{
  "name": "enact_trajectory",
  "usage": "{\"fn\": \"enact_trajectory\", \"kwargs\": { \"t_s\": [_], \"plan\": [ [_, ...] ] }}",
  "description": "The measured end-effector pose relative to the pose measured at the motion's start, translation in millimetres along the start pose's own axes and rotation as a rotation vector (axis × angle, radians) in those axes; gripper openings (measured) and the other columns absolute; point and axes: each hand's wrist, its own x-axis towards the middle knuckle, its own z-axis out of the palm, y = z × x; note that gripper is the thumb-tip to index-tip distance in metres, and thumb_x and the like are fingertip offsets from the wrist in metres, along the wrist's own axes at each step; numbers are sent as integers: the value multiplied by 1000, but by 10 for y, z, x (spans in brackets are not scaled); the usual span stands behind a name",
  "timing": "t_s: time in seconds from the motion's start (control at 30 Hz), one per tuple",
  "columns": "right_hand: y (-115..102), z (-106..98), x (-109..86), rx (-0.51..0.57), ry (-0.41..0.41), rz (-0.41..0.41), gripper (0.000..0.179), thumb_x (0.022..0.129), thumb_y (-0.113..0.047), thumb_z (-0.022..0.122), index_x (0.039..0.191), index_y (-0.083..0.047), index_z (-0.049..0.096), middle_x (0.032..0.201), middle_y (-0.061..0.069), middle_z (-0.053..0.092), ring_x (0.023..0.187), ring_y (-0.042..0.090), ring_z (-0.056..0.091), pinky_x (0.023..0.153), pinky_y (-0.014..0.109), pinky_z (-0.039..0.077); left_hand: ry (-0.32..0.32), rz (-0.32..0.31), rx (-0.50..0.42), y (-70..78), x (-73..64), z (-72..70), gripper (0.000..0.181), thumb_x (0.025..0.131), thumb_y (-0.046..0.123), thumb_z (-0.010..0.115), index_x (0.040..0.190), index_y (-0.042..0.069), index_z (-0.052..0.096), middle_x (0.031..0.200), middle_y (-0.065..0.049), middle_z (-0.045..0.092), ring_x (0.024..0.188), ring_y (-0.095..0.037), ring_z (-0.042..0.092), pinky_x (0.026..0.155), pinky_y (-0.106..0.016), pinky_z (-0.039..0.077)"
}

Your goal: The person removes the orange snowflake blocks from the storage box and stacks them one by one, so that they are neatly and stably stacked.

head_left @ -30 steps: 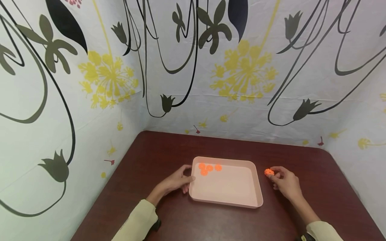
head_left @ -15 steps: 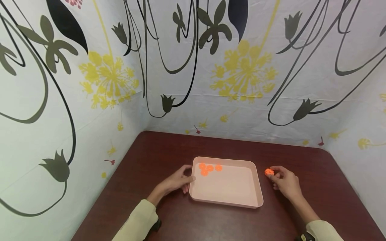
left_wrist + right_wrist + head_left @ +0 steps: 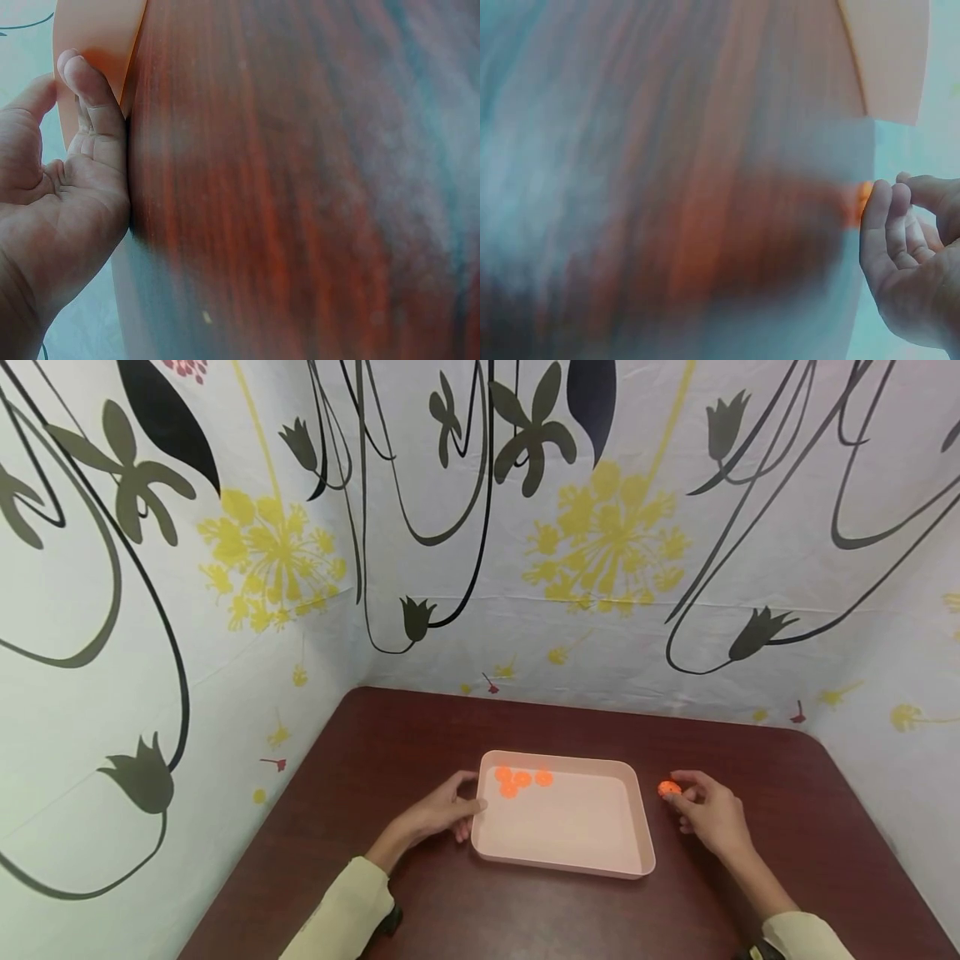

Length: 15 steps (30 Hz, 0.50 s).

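A shallow pale-pink tray (image 3: pixel 577 827) lies on the table. Several small flat orange pieces (image 3: pixel 521 779), round with notched edges, sit inside it near its far left corner. My left hand (image 3: pixel 438 808) grips the tray's left side, thumb over the rim and fingers along the outer wall. In the left wrist view the left fingers (image 3: pixel 105 139) lie against that wall (image 3: pixel 112 26). Off the tray's right side, my right hand (image 3: pixel 714 814) pinches a small round orange piece (image 3: pixel 668 788) with a bumpy surface. The right wrist view shows this orange piece (image 3: pixel 865 193) mostly hidden behind the fingertips.
The dark reddish-brown table (image 3: pixel 420 727) has rounded far corners. White cloth (image 3: pixel 480 643) printed with flowers and vines hangs along its back and both sides. Pale sleeves (image 3: pixel 345 906) cover both forearms, with a dark band at each wrist.
The orange piece in my right fingers has turned slightly and now shows a different face. Both hands and the tray stay almost where they were.
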Motion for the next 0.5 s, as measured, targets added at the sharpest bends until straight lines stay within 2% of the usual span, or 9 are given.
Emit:
{"fn": "enact_trajectory", "kwargs": {
  "t_s": [0.13, 0.23, 0.37, 0.5],
  "plan": [
    [-175, 34, -38, 22, 42, -61, 42, 96, -23, 80, 132, -6, 66, 76, 2, 62, 54, 8, 61, 50, 28, 58, 4, 4, -7, 8, -11, 8, 75, 103, 31, 70, 161, 9, 27, 68, -3, 65, 56, -12, 61, 56, -26, 56],
    [-303, 95, -64, 49, 59, -109, 39, 96, -21, 80, 130, -7, 67, 75, 4, 63, 51, 10, 60, 47, 28, 55, 6, 8, -8, 13, -18, 12, 75, 103, 30, 70, 161, 9, 27, 68, -4, 64, 55, -12, 60, 56, -26, 56],
    [-445, 193, -93, 84, 28, -152, 36, 97, -15, 78, 131, -7, 67, 75, 11, 66, 50, 17, 60, 45, 29, 52, 5, 10, 1, 8, -17, 17, 75, 104, 31, 70, 161, 9, 27, 68, -4, 65, 55, -12, 61, 56, -26, 56],
    [-556, 297, -85, 120, -19, -153, 39, 98, -17, 77, 134, -8, 65, 77, 13, 67, 48, 19, 58, 43, 29, 49, 4, 8, 0, 6, -11, 19, 74, 104, 30, 69, 161, 9, 27, 67, -4, 65, 55, -12, 61, 56, -26, 56]
  ]
}}
